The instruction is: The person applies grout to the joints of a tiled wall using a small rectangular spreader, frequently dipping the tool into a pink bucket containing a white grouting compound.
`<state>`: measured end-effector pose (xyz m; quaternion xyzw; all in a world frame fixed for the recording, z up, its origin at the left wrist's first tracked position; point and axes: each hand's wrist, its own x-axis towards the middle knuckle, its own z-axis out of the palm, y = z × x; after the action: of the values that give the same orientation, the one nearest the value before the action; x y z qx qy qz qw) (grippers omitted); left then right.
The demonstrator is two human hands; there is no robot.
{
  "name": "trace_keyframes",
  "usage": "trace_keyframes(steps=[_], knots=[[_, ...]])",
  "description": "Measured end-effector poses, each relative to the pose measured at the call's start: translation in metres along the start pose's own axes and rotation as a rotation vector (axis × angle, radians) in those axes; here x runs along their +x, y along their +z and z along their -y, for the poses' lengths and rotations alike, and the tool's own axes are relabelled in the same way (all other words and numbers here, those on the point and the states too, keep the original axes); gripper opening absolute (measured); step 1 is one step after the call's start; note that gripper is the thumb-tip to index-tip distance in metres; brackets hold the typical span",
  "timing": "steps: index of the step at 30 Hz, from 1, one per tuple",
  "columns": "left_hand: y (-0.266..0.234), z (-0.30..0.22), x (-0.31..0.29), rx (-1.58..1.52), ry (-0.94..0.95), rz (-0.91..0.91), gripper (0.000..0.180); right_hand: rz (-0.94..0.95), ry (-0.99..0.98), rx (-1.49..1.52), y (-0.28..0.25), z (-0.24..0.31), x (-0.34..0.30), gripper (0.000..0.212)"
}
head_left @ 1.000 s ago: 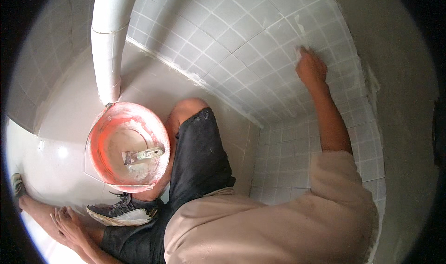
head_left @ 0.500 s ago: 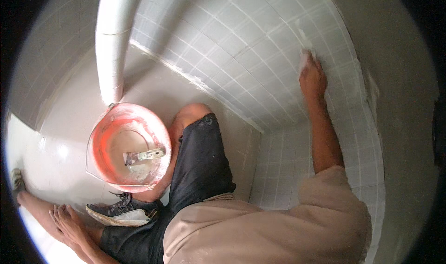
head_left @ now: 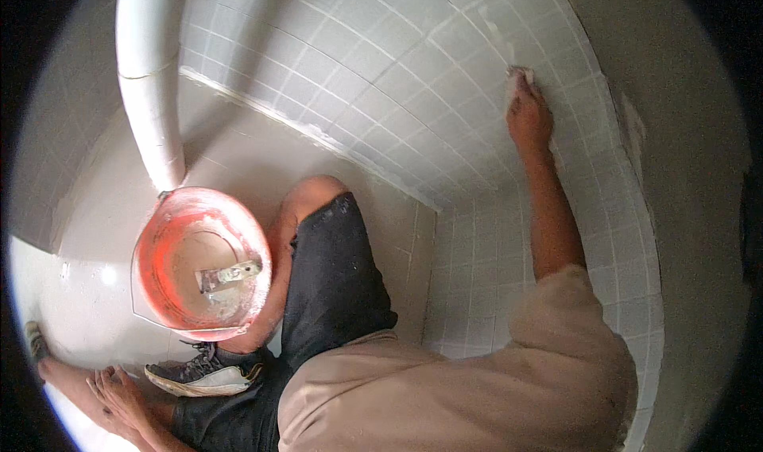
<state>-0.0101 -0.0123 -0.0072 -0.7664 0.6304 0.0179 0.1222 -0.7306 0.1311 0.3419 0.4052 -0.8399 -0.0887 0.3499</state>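
At the upper right, my right hand [head_left: 528,118] reaches up to the grey tiled wall [head_left: 381,62]. Its fingers are closed around a small pale flat piece [head_left: 529,75], mostly covered by the hand, and its exact kind does not show. Just beyond the fingertips, a white smear [head_left: 491,32] marks the tiles. Low on the left, my left hand [head_left: 121,398] lies flat on my lower leg with fingers stretched out, holding nothing. An orange-red bucket [head_left: 151,249] stands in front of me; inside it are a pale paste and a putty knife [head_left: 229,275] smeared with it.
A thick white pipe [head_left: 149,78] rises behind the bucket. My bent knee [head_left: 318,191] is beside the bucket, and my dark shoe [head_left: 208,372] is just below it. Another tiled wall section [head_left: 469,293] meets the floor at right.
My right hand has shifted slightly down and left in the picture while staying at the tiles. The view has turned a little, so bucket and pipe appear farther left. My left hand stays on my leg.
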Motion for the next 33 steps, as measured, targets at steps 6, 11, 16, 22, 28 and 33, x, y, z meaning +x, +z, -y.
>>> trace_keyframes(steps=[6,11,16,22,28,33], knots=[[0.021,0.010,-0.012,-0.142,-0.016,-0.133,0.034,-0.140,0.023,-0.021,0.036,-0.026,-0.052,0.049],[0.020,0.016,-0.004,-0.159,-0.011,-0.122,0.036,-0.191,0.039,0.106,0.002,0.013,0.003,0.048],[0.015,0.017,-0.010,-0.175,-0.029,-0.123,0.037,-0.027,0.036,0.052,0.019,0.017,-0.033,0.047],[0.027,0.013,-0.002,-0.103,0.018,-0.157,0.033,-0.387,0.168,0.238,0.056,-0.012,-0.009,0.048],[0.010,0.029,-0.001,-0.035,-0.018,-0.019,0.033,-0.093,-0.030,0.297,0.089,0.070,-0.044,0.048],[0.053,0.027,0.002,-0.137,0.022,-0.197,0.033,-0.487,0.124,0.392,0.037,-0.006,-0.038,0.043]])
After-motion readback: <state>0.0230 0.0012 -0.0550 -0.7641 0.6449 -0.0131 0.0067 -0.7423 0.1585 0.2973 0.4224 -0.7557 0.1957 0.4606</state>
